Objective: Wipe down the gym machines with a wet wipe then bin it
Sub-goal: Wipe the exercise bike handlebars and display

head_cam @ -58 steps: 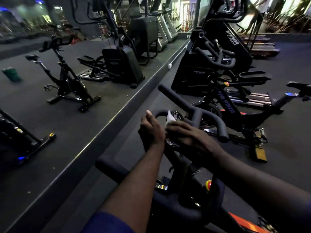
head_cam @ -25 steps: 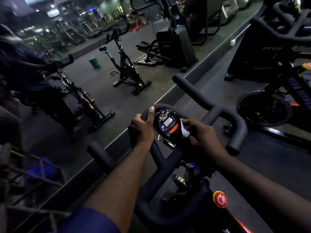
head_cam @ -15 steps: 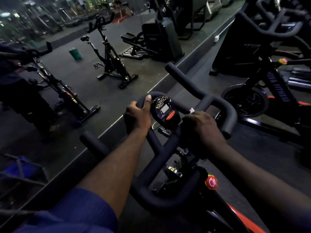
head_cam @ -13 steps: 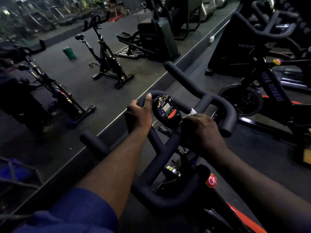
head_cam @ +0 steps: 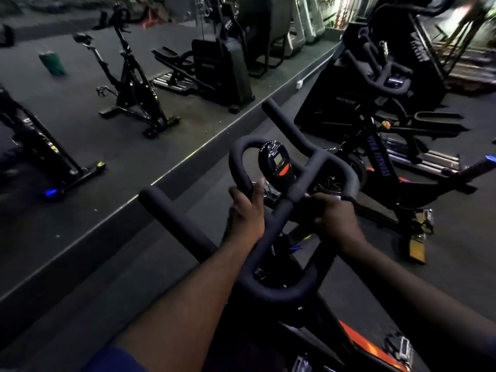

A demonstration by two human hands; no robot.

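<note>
Spin bike handlebar (head_cam: 271, 288): horn ends point far-left, and the centre loop's long axis runs near to far. Console (head_cam: 276, 163) sits inside the loop, screen facing the camera.

Left hand (head_cam: 248, 213): fingers wrapped round the left side of the loop, thumb lying up along the bar.

Right hand (head_cam: 336, 218): fingers curled over the right bar, below its bend. The wet wipe (head_cam: 338, 197) is pinned under them. Only a pale sliver shows at the fingertips, so its lie cannot be told.

Green container (head_cam: 52, 63): far left on the floor, blurred.
</note>
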